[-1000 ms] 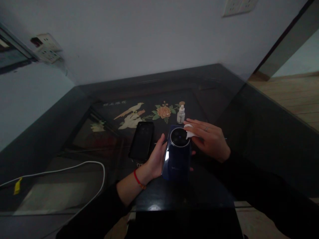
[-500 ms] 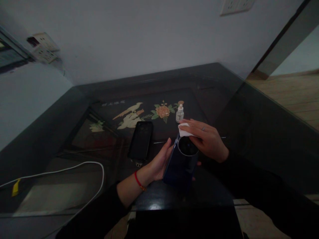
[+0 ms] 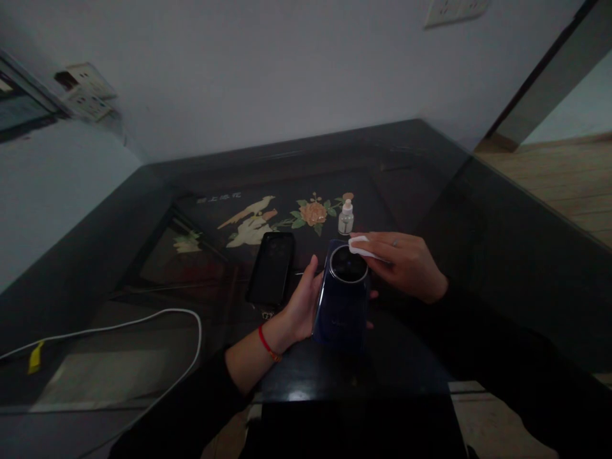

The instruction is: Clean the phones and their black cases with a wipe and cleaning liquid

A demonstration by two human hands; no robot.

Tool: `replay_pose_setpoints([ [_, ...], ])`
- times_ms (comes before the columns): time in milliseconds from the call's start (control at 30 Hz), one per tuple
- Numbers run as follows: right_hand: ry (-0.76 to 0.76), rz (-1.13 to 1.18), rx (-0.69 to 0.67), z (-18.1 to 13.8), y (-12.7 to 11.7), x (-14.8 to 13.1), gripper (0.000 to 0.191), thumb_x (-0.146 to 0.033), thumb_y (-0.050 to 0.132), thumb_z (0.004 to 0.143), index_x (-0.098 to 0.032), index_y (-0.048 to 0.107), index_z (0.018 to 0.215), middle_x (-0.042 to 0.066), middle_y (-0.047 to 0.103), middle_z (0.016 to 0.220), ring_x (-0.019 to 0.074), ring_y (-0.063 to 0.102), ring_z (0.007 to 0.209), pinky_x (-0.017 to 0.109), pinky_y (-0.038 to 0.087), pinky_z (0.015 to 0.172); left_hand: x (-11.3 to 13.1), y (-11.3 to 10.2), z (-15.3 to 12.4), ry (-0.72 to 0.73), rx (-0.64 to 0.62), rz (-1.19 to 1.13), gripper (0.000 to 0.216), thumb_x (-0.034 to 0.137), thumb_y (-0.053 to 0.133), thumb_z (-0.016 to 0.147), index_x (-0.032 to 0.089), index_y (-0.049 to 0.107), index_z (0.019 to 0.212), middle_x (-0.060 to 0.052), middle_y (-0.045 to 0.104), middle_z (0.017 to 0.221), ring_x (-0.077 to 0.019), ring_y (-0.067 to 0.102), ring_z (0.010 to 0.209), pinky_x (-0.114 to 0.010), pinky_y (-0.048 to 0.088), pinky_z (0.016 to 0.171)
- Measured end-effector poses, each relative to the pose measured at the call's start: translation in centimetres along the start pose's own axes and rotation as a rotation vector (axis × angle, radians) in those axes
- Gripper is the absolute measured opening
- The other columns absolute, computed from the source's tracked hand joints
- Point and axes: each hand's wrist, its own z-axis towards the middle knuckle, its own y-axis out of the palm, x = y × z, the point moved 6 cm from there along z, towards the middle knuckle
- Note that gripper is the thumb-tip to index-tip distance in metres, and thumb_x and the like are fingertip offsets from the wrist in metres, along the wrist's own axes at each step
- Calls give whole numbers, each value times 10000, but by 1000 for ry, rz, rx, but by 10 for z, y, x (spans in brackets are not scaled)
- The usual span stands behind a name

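My left hand (image 3: 303, 305) is wrapped round a dark blue phone (image 3: 340, 315), with fingertips showing at its far right edge. The phone's back faces me, and its large round camera ring is near the top. In my right hand (image 3: 404, 261) a folded white wipe (image 3: 364, 246) is pinched, held at the upper right of the camera ring. Just beyond the phone stands a small clear dropper bottle (image 3: 345, 218) with a white top. A black phone case (image 3: 271, 271) lies on the table to the left of my left hand.
The dark glossy table (image 3: 382, 376) bears an inlaid bird and flower picture (image 3: 313, 212). A white cable (image 3: 157, 312) with a yellow tag (image 3: 35, 357) runs across the left side. Behind, a pale wall (image 3: 268, 76) carries sockets (image 3: 88, 95).
The phone has turned so its back and camera ring face me more squarely. My right hand with the wipe has shifted slightly right.
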Motion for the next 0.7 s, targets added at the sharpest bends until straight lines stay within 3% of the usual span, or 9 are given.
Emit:
replay_pose_setpoints([
  [267,64,-17,-6,3,2,0,222,-197,501,930,-159,676,1062,81,728,1079,205,691,1006,369,574,860,-3,1,2,28,30,46,633,619,244,922,193,508,1309,-161,629,1224,-353,599,1106,-594,475,835],
  [500,-147,-49,-85,10,17,-37,241,-166,505,917,-120,660,1097,109,665,1219,232,603,1174,445,492,1012,-10,-2,4,-13,108,79,658,640,268,906,145,558,1229,-163,701,1000,-313,673,914,-580,467,850],
  [567,-212,-49,-99,10,19,-40,234,-170,515,913,-113,664,1085,105,669,1212,238,587,1195,461,467,1038,-10,-2,4,-16,135,56,666,636,259,910,146,537,1264,-161,698,1015,-305,673,923,-558,457,883],
  [700,-105,-112,-60,11,14,-22,251,-136,498,917,-117,651,1116,116,660,1225,242,583,1201,490,453,1044,-7,4,5,16,115,16,629,600,231,932,192,468,1347,-152,677,1106,-294,662,973,-541,453,897],
])
